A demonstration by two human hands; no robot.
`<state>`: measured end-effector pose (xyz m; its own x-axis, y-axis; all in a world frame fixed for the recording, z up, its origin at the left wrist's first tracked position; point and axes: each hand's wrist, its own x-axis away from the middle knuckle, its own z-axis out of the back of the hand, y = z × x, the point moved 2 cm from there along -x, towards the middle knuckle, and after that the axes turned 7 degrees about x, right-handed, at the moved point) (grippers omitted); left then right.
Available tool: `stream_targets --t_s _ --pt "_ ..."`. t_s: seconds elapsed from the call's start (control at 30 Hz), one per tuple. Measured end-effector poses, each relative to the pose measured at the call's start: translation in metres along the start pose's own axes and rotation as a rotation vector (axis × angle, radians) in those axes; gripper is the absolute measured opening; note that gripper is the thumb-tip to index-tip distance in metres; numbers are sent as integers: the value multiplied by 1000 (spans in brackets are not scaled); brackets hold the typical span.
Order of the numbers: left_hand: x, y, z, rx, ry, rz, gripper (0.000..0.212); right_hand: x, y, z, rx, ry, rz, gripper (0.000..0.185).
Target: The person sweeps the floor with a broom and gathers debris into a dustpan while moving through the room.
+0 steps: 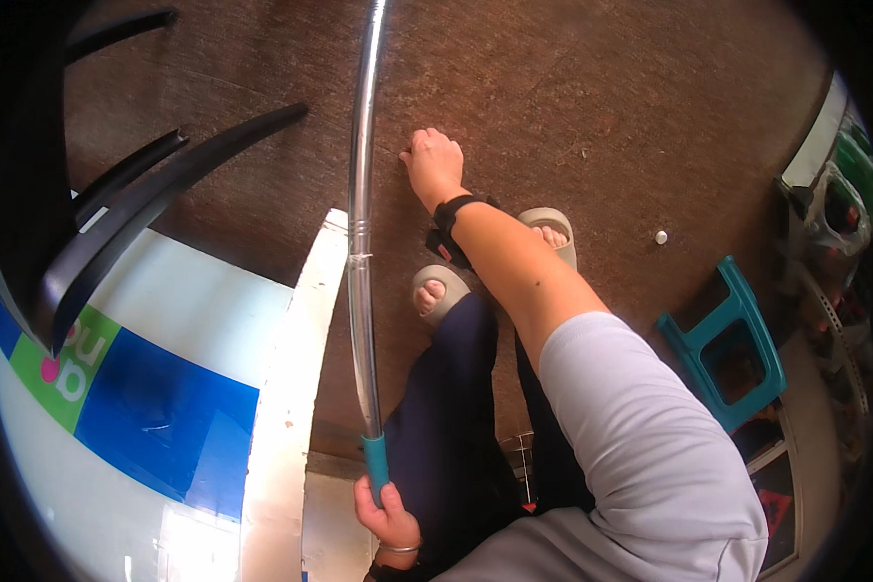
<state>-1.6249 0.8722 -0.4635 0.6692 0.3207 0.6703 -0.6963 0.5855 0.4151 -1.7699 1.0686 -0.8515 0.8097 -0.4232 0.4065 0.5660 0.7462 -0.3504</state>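
Observation:
My left hand (pixel 387 520) is closed around the teal end grip (pixel 375 462) of a shiny metal pole (pixel 362 167). The pole runs up past the top of the view, so its far end is out of sight. Partway along it is a ringed joint with whitish wear. To the right of the pole, my right hand (pixel 434 164) is stretched forward with its fingers curled in and its back toward me. Its palm side is hidden, and it looks apart from the pole. A dark band with a small box sits at that wrist.
A white panel edge (pixel 291 378) stands left of the pole, beside a blue, green and white printed surface (pixel 167 415). Curved black parts (pixel 182 174) jut out above it. A teal plastic stool (pixel 742 342) and a white cap (pixel 660 237) lie right on the brown floor (pixel 589 94).

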Motion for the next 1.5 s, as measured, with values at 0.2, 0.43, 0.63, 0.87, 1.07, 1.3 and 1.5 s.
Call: stream_targets --t_s 0.2,0.43,0.63,0.87,1.07,1.3,1.5 --pt "-9 5 2 10 -2 -21 23 2 -15 -7 12 -87 -114 7" --pt "-14 17 -1 -45 -28 -76 24 0 -19 -10 96 -87 -35 5" --pt "-16 17 0 -28 -42 -48 24 6 -3 -12 -87 8 -52 5" --pt "-17 11 3 -30 -39 -56 23 9 -2 -13 -68 15 9 6" --pt "-18 7 5 -22 -44 -35 23 8 -4 -17 -33 62 59 3" --pt "-14 20 3 -51 -100 -27 22 17 7 30 -466 -83 -90 4" --pt "7 25 -2 -79 -182 -45 23 58 10 148 -1294 -455 -409 8"
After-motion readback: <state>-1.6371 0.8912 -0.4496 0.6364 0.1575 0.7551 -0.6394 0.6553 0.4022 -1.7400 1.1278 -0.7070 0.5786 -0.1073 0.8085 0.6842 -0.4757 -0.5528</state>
